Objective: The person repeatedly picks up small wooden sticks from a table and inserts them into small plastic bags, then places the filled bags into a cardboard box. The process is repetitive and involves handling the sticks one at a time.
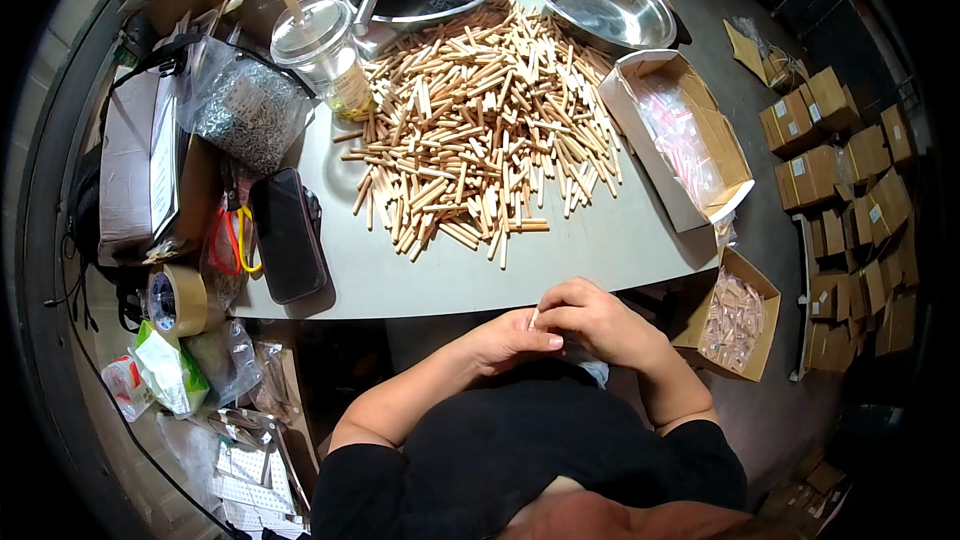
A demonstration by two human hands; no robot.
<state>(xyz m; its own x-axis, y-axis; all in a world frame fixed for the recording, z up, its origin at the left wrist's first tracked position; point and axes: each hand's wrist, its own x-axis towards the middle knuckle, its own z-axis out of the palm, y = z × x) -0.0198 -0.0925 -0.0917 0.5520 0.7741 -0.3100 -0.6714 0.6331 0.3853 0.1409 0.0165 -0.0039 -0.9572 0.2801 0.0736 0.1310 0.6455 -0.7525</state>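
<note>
Pale wood-coloured sticks lay heaped on the desk; before its near edge the left hand and right hand met, closed about a slim, mostly hidden pale piece, a hold that called for light, even pressure without twisting

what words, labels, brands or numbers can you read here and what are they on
None legible; any print is too small or blurred:
White label on the bag of metal pieces: unreadable
Blue print inside the tape roll: unreadable
Labels on the stacked cartons: unreadable
</note>
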